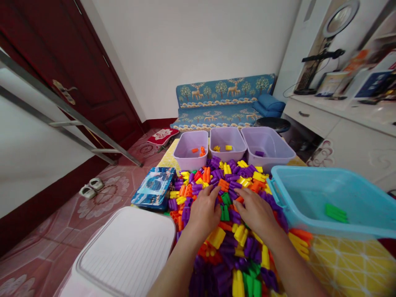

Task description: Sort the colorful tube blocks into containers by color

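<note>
A large heap of plastic tube-shaped toy pieces [229, 247] in purple, yellow, orange and green covers the middle of the table. My left hand [204, 209] rests over the heap, its fingers spread and the fingertips close to an orange piece [223, 185]. To the right, my right hand [256, 209] reaches over the same heap with thumb and fingers apart. Another orange piece [239, 199] shows between that thumb and the fingers, but no firm grip on it is visible. Green pieces [225, 212] lie between the two hands.
Behind the heap stand a left lilac bin [188, 161] with orange pieces, a middle one [227, 156] with yellow, and a right one [269, 163] with purple. A blue tub [309, 225] holding a green piece is at right. A picture tin [154, 187] and white lid [130, 251] lie left.
</note>
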`<state>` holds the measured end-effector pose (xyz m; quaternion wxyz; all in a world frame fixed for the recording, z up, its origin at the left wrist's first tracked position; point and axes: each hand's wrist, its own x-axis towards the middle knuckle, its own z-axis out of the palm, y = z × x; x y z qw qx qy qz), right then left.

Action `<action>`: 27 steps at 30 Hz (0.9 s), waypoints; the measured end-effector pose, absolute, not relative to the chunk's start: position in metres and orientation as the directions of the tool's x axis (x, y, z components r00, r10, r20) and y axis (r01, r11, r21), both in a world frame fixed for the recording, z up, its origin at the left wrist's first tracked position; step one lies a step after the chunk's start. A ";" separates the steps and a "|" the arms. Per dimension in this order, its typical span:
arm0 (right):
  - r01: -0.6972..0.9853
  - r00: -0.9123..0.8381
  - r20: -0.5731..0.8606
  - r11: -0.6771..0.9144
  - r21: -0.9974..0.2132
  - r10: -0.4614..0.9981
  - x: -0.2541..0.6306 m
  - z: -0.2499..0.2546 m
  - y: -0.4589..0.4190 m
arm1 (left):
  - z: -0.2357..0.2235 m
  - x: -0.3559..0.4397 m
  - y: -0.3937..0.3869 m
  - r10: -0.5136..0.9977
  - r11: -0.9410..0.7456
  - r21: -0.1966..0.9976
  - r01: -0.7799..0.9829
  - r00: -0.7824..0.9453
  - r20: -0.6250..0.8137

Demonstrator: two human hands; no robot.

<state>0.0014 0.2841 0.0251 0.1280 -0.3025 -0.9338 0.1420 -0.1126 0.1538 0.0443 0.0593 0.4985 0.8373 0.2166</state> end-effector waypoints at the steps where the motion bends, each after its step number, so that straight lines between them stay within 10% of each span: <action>1: 0.537 -0.786 0.141 0.777 -0.329 0.602 0.000 0.026 0.285 | 0.046 -0.113 0.156 0.857 0.425 0.407 0.809 -0.504 0.105; 19: 0.490 -0.832 0.117 0.818 -0.302 0.542 -0.013 0.033 0.283 | 0.056 -0.111 0.174 0.888 0.444 0.219 0.869 -0.459 0.019; 27: 0.467 -0.743 0.194 0.705 -0.534 0.640 -0.005 0.028 0.287 | 0.053 -0.120 0.185 0.874 0.473 0.192 0.860 -0.485 0.018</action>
